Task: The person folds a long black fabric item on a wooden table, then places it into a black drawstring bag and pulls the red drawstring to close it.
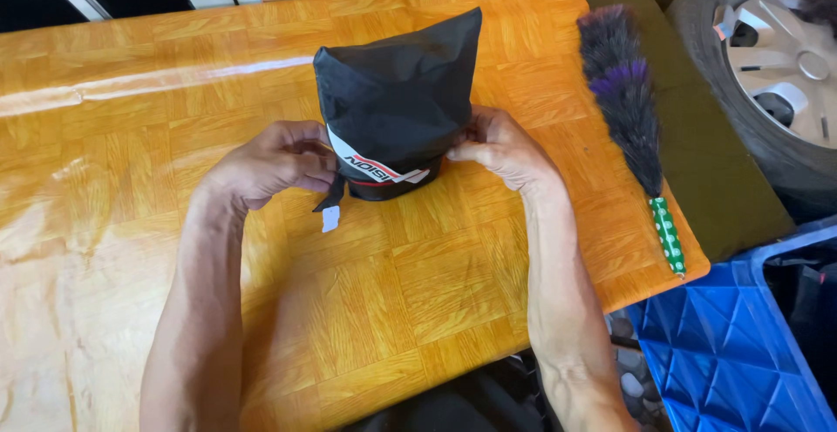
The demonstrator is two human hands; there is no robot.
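**Black pouch held at its near end, both hands engaged**

The black fabric pouch stands on the orange wood-pattern counter, straight ahead of the person, its long axis running away from them and leaning slightly right. The left hand pinches the near lower edge on the left; the right hand pinches it on the right. Both are equally near. A small white tag hangs below. The fingertips are tucked against the fabric, so the exact grip is unclear. A purple feather duster lies apart to the right.
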